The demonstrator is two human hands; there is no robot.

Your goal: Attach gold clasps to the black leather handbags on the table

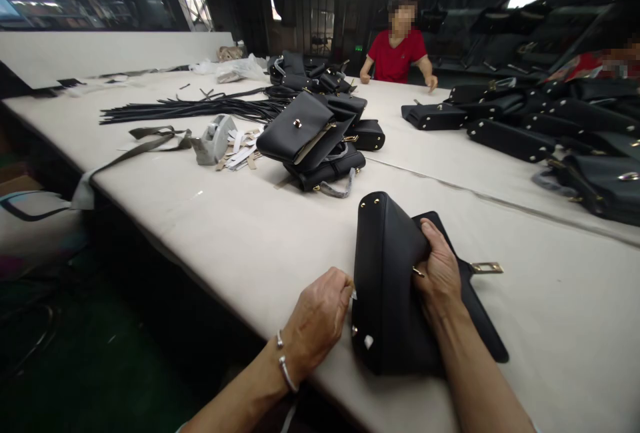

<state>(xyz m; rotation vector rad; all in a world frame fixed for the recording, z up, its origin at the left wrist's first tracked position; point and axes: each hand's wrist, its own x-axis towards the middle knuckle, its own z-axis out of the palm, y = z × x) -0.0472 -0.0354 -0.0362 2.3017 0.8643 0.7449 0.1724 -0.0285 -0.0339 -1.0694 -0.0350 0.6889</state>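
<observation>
Black bag (pixel 395 286): at the near edge of the worktop (pixel 225 233), tipped so its base turns leftward; cannot tell how much of its weight the worktop bears. Flap (pixel 484 323) spread to the right, gold clasp (pixel 487 267) sticking out. Metal studs (pixel 363 206) at the base corners.

Handling (judged): light; sides soft enough to give under a thumb, base panel stiffer. Smooth face may slip and mark easily; clasp could scratch. Best hold: body close to the flap, as now, or the long base edges; keep off the clasp.

Right hand (pixel 443 273): gripping the body on the flap side, thumb uppermost. Left hand (pixel 323 309): fingers closed at the base's left edge, apparently pinching a pale scrap (pixel 355 295); bracelet (pixel 285 367) on that wrist.

Farther out: stacked bags (pixel 300 126) just beyond, tape dispenser (pixel 215 139) left of them, loose straps (pixel 190 109) behind it. More bags (pixel 510 139) along the right; co-worker (pixel 397 56) in red across the worktop.
</observation>
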